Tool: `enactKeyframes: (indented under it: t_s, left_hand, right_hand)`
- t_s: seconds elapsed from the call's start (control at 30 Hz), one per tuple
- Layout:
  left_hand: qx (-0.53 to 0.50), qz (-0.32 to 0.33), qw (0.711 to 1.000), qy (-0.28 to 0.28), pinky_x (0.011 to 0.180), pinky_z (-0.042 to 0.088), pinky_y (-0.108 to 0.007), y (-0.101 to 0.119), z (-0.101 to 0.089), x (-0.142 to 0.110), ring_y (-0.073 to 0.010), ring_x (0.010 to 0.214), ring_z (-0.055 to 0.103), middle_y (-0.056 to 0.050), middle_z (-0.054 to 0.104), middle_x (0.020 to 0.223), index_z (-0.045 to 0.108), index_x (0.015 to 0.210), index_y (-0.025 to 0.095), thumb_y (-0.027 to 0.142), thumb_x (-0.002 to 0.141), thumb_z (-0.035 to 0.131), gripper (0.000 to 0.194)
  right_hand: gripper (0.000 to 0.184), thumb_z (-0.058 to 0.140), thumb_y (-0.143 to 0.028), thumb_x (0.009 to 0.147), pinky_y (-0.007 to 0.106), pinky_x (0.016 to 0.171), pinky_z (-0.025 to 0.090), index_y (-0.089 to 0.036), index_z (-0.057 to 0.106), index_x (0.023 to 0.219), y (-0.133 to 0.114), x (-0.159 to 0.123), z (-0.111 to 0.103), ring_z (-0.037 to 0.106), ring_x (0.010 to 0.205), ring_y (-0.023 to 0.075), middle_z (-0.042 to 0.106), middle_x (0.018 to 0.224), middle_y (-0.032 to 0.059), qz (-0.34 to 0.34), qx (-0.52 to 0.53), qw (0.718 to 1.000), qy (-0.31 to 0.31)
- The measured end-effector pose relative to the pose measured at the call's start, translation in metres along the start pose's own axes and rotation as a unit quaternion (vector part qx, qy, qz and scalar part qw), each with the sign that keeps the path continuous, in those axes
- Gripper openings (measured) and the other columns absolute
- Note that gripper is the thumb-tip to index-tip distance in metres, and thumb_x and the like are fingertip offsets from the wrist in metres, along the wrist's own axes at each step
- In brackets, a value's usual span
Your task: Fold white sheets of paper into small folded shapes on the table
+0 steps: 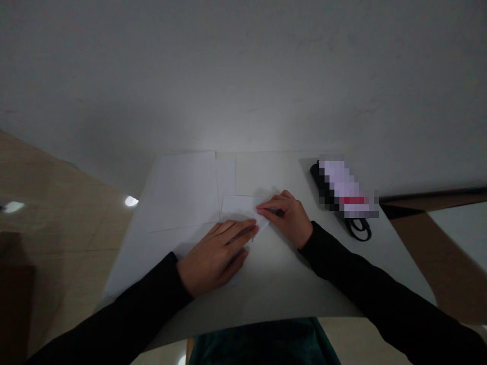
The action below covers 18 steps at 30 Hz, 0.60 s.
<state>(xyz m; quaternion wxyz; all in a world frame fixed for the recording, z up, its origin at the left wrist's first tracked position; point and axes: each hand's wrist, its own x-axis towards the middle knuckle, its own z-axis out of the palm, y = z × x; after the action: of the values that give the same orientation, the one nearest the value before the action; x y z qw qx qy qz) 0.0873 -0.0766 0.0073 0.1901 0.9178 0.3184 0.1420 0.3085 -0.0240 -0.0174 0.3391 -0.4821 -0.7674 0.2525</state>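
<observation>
1 stretch of dark green fabric [262,344] is showing at the bottom edge, just below the near rim of a white bench [274,299]. 2 black sleeves are reaching in over that rim, the left sleeve [114,309] from the lower left and the right sleeve [365,268] from the right. The left hand [213,258] is lying almost flat with its grip open, its fingers [236,230] pressing on a folded piece of white paper [238,210]. The right hand [287,218] is curving down at that paper's right end, its fingertips [261,207] touching the fold, though whether its grip is pinching the paper cannot be told. The folded paper is sitting between the 2 hands, partly under both. Just beyond it, a large white sheet [180,192], a narrow white strip [226,177] and a cream sheet [258,172] are lying on the bench. To the right, a pixelated, unreadable object [344,190] is lying beside a looped black cord [359,233]. A beige tile floor [64,213] is stretching away on the left, and a white wall [243,76] is filling the far view.
</observation>
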Motion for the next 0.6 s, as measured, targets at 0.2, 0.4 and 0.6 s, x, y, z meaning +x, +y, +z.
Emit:
enactKeyframes:
  t_s: [0.2, 0.4, 0.6]
  left_hand:
    - [-0.007, 0.005, 1.0, -0.004, 0.097, 0.043, -0.041, -0.007, -0.004, 0.008, -0.022, 0.118, 0.049, -0.009, 0.052, 0.134, 0.048, 0.132, 0.021, 0.014, 0.093, 0.04, 0.041]
    - [-0.052, 0.014, 0.999, -0.002, 0.091, 0.044, -0.036, -0.011, -0.012, 0.028, -0.019, 0.104, 0.054, -0.007, 0.061, 0.113, 0.063, 0.108, 0.019, 0.019, 0.095, 0.04, 0.026]
    - [-0.044, 0.001, 0.998, 0.035, 0.101, 0.032, -0.042, -0.014, -0.008, 0.037, -0.0201, 0.112, 0.053, -0.003, 0.065, 0.1, 0.066, 0.089, 0.021, 0.029, 0.093, 0.05, 0.019]
  right_hand:
    - [0.009, 0.066, -0.03, 0.083, 0.037, 0.076, 0.042, -0.027, 0.075, 0.083, -0.001, 0.0, -0.001, 0.053, 0.072, 0.0185, 0.07, 0.074, 0.0015, -0.004, -0.007, 1.0, -0.007]
    - [0.009, 0.067, -0.03, 0.083, 0.038, 0.076, 0.041, -0.027, 0.075, 0.083, 0.001, 0.0, 0.0, 0.053, 0.072, 0.0191, 0.071, 0.075, 0.0025, -0.008, -0.008, 1.0, -0.008]
    - [0.012, 0.065, -0.03, 0.085, 0.037, 0.075, 0.041, -0.025, 0.075, 0.084, 0.0, -0.002, 0.0, 0.052, 0.07, 0.0176, 0.07, 0.073, 0.0023, -0.026, -0.032, 0.999, -0.003]
